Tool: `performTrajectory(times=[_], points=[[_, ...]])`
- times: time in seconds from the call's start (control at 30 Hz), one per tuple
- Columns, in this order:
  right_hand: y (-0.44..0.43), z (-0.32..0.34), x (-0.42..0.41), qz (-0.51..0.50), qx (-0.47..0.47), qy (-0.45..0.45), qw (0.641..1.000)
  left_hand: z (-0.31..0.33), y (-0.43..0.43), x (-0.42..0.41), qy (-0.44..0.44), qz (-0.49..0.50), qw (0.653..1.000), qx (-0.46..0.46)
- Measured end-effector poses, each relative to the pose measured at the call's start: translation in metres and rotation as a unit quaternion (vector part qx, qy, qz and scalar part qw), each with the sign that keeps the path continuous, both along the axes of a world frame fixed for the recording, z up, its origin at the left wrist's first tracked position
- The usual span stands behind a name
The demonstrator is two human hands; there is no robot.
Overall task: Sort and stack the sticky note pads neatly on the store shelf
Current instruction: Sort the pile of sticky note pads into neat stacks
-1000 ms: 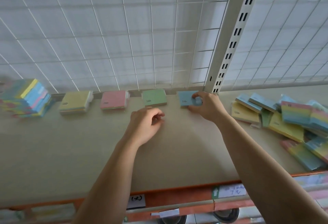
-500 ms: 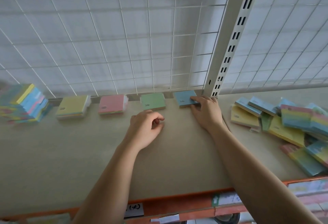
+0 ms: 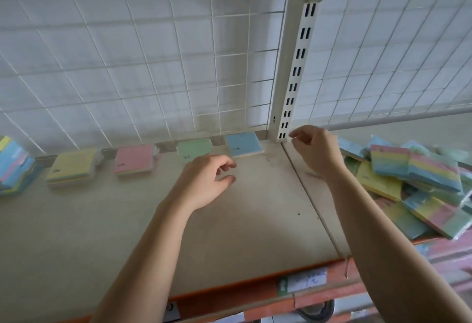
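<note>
A yellow pad [image 3: 72,168], pink pad [image 3: 134,159], green pad [image 3: 194,149] and blue pad [image 3: 243,144] are laid in a row along the far edge of the shelf [image 3: 229,220]. An unsorted pile [image 3: 413,169] is heaped at the right. The wrapped pads are judged light, stiff and slippery, best pinched at opposite edges. Nothing is held: the left hand [image 3: 204,182] and right hand [image 3: 316,151] are loosely curled. The slotted upright [image 3: 293,79] is set between row and pile.
</note>
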State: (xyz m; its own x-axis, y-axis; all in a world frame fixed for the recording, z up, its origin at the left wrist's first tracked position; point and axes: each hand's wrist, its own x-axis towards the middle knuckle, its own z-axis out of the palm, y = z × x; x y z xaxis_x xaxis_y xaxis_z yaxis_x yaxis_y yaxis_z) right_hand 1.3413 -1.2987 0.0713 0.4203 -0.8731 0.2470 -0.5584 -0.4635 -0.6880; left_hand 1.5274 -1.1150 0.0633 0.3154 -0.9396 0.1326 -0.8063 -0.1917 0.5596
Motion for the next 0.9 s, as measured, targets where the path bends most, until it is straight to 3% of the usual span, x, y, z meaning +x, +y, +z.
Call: performTrajectory(times=[0.2,0.47,0.6,0.9], points=[[-0.038,0.013,-0.056,-0.08,-0.05,0.031,0.995,0.009,-0.039,-0.043,0.002,-0.051,0.999,-0.002],[-0.065,0.006,-0.096,-0.065,0.02,0.241,0.968,0.014,-0.08,-0.083,0.009,-0.088,0.996,-0.005],[-0.071,0.006,-0.098,-0.023,0.023,0.35,0.936,0.011,-0.097,-0.095,0.006,-0.096,0.995,-0.013],[-0.084,0.007,-0.101,0.002,0.048,0.38,0.924,0.01,-0.125,-0.105,-0.01,-0.099,0.995,-0.009]])
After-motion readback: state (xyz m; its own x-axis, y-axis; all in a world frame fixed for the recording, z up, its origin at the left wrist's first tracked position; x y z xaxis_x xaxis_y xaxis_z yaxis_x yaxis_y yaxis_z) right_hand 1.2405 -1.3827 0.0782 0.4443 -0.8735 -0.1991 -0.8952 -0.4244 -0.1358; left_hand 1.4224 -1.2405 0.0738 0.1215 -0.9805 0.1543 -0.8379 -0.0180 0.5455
